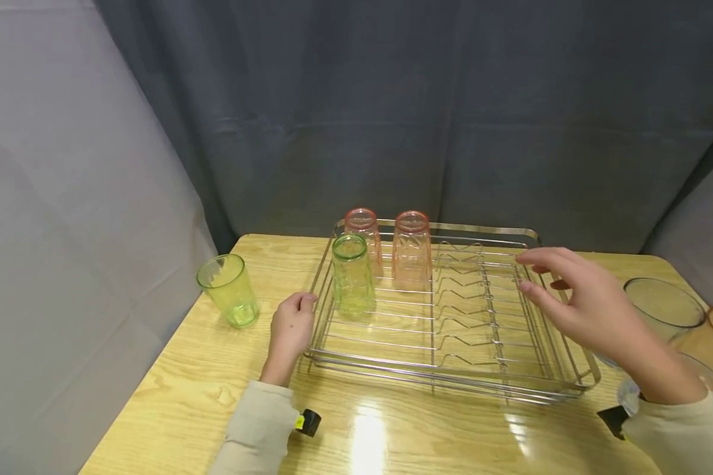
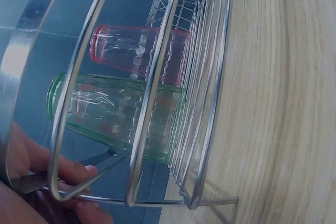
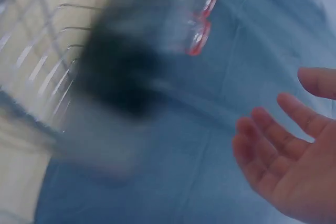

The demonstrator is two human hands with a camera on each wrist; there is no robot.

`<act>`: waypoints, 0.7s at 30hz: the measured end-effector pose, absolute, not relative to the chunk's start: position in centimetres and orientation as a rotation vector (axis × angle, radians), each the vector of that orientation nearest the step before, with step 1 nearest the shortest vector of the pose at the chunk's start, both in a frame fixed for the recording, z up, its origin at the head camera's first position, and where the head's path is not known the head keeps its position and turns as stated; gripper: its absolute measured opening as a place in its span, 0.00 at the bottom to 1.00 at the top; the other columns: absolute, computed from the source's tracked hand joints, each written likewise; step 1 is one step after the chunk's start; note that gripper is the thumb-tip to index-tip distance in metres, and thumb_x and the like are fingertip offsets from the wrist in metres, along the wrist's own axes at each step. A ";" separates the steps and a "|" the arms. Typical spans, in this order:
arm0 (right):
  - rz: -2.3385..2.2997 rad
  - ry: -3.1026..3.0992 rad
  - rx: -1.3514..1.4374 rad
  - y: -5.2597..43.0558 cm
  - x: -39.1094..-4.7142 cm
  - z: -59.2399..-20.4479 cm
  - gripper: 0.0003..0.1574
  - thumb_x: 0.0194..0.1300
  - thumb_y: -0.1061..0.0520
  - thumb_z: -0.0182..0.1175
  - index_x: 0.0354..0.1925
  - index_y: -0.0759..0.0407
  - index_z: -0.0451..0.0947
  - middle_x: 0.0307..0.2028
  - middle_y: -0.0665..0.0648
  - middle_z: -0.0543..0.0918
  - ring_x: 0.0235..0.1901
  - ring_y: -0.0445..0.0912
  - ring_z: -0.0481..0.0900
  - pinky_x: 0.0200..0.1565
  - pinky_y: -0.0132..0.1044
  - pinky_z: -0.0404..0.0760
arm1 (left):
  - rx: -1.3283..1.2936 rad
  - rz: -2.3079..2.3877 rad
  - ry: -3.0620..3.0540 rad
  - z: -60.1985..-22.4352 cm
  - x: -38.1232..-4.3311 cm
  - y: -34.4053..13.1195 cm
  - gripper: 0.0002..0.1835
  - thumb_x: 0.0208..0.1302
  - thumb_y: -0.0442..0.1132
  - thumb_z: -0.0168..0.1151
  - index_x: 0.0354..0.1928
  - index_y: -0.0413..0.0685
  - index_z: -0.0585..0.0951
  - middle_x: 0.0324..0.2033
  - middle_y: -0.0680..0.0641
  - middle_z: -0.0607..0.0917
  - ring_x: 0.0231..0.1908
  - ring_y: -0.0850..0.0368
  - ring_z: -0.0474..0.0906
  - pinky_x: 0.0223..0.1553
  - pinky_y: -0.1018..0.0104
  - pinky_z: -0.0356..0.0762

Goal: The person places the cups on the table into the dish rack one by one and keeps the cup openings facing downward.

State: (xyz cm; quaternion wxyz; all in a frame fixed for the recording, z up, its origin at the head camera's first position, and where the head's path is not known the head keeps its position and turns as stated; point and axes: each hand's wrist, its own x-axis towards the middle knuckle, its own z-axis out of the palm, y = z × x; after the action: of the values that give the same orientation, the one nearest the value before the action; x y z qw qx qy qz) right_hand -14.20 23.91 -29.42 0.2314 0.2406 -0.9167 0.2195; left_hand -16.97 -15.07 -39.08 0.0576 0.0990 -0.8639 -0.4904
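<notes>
A chrome wire dish rack [image 1: 432, 367] stands on the table, its left rail gripped by my left hand [image 1: 292, 327]. In the left wrist view the fingers [image 2: 73, 171] curl round the corner of the frame. Inside the rack, a green glass [image 1: 354, 280] stands upside down at the left. Two pink glasses, one at the back left [image 1: 364, 231] and one beside it [image 1: 412, 254], are also upside down. Over the rack's right rail hovers my right hand [image 1: 582, 303], fingers spread and nothing in them; the right wrist view shows its bare palm.
Left of the rack a green glass [image 1: 228, 290] stands upright on the wooden table [image 1: 172, 402]. Several clear and amber glass vessels crowd the right side, among them a clear one [image 1: 659, 316] and an amber one [image 1: 707, 349]. A dark curtain [image 1: 440, 119] hangs behind.
</notes>
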 end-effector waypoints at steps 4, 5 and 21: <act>0.594 -2.621 0.592 25.9 -14.4 -31.3 0.31 0.64 0.57 0.67 0.63 0.64 0.72 0.60 0.70 0.75 0.54 0.64 0.75 0.47 0.50 0.77 | 0.307 -1.484 -2.613 -39.0 -17.0 -15.0 0.22 0.77 0.44 0.41 0.57 0.42 0.81 0.12 0.55 0.64 0.11 0.62 0.55 0.13 0.71 0.55; 0.597 -2.638 0.580 26.2 -14.5 -31.7 0.32 0.65 0.56 0.66 0.64 0.66 0.70 0.61 0.72 0.74 0.56 0.67 0.73 0.48 0.57 0.74 | 0.313 -1.489 -2.611 -39.0 -17.0 -15.0 0.22 0.77 0.44 0.41 0.56 0.42 0.81 0.12 0.55 0.64 0.11 0.62 0.54 0.12 0.71 0.55; 0.746 -2.997 0.183 29.1 -15.2 -36.8 0.49 0.75 0.45 0.51 0.74 0.77 0.44 0.63 0.88 0.58 0.53 0.79 0.68 0.42 0.67 0.75 | 0.318 -1.502 -2.607 -39.2 -17.0 -14.9 0.22 0.77 0.43 0.41 0.56 0.41 0.81 0.13 0.55 0.65 0.12 0.63 0.55 0.13 0.72 0.55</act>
State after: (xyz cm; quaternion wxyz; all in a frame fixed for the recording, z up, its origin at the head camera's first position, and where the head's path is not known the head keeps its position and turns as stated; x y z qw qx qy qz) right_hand -15.19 29.05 -36.78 0.0239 0.0592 -0.9684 0.2411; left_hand -16.99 -14.88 -39.19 0.0579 0.1049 -0.8603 -0.4955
